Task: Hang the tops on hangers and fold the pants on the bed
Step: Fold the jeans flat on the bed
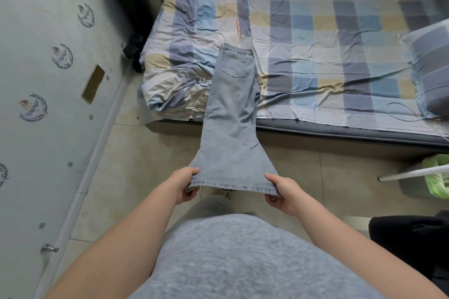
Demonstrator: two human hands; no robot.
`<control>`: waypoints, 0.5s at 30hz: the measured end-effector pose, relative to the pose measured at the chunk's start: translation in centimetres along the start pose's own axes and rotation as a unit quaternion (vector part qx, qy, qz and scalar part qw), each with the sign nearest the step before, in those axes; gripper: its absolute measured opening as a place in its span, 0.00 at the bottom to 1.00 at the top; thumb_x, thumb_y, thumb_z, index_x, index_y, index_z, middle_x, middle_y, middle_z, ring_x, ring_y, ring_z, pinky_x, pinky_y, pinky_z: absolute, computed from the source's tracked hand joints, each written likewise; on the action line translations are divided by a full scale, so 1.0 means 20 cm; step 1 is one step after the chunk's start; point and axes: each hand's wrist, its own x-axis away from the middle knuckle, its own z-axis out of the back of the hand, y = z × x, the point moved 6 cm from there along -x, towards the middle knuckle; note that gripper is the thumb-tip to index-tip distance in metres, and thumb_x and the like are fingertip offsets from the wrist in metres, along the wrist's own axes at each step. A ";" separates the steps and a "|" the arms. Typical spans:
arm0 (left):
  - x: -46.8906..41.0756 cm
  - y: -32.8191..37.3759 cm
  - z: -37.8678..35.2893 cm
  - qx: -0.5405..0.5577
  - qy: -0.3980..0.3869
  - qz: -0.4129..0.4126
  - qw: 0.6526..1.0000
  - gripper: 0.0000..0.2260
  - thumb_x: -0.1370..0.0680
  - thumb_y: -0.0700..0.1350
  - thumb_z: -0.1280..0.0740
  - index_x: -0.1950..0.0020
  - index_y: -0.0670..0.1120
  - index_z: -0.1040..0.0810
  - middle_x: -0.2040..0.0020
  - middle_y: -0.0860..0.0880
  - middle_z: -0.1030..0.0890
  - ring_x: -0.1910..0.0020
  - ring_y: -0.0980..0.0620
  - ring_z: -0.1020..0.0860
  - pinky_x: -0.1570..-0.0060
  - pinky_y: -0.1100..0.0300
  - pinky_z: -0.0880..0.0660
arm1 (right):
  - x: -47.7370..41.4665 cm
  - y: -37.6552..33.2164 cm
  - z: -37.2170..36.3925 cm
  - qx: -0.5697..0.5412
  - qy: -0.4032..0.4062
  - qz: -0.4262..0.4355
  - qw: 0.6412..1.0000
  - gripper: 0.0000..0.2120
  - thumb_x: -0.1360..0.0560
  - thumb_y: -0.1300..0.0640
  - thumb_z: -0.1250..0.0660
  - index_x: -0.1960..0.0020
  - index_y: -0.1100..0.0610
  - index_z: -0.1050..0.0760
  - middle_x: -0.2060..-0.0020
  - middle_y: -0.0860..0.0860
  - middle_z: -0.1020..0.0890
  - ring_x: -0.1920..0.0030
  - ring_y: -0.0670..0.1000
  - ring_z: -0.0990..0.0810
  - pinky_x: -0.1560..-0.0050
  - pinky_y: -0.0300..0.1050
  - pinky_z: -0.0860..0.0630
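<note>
A rumpled checked duvet (189, 31) is heaped at the left end of the bed (340, 131). The left hand (187, 184) pinches one hem corner of the pale denim jeans (230, 116), thumb on top, and the right hand (281, 192) pinches the other. The jeans stretch flat from the hands to the bed, waistband and pocket lying by the duvet. At right is a green-bagged bin (437, 177); I cannot tell its contents.
</note>
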 end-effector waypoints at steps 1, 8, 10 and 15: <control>0.00 0.06 -0.02 0.009 0.000 -0.007 1.000 0.07 0.19 0.48 0.34 0.54 0.46 0.25 0.73 0.50 0.23 0.72 0.53 0.26 0.72 0.64 0.29 | -0.01 -0.06 -0.01 -0.003 0.001 0.007 1.000 0.05 0.22 0.56 0.29 0.53 0.58 0.22 0.70 0.51 0.17 0.68 0.50 0.22 0.71 0.40 0.23; -0.03 0.61 -0.20 0.071 -0.032 -0.060 0.995 0.09 0.18 0.48 0.36 0.56 0.47 0.24 0.73 0.52 0.20 0.68 0.54 0.27 0.66 0.61 0.29 | -0.12 -0.59 -0.13 -0.028 0.014 0.056 0.998 0.05 0.22 0.56 0.29 0.55 0.56 0.21 0.73 0.50 0.19 0.75 0.48 0.23 0.74 0.39 0.25; -0.08 0.81 -0.23 0.085 -0.041 -0.070 0.993 0.09 0.17 0.48 0.37 0.55 0.47 0.24 0.73 0.51 0.20 0.69 0.53 0.25 0.67 0.61 0.29 | -0.18 -0.77 -0.18 -0.037 0.011 0.064 0.997 0.06 0.22 0.55 0.29 0.55 0.56 0.22 0.73 0.50 0.19 0.77 0.47 0.23 0.74 0.39 0.24; -0.27 1.33 -0.33 0.095 -0.079 -0.063 0.990 0.08 0.17 0.50 0.38 0.51 0.47 0.23 0.66 0.50 0.20 0.66 0.53 0.23 0.66 0.60 0.28 | -0.39 -1.26 -0.34 -0.069 0.012 0.069 0.995 0.08 0.20 0.53 0.31 0.55 0.56 0.23 0.72 0.51 0.19 0.71 0.48 0.23 0.72 0.39 0.23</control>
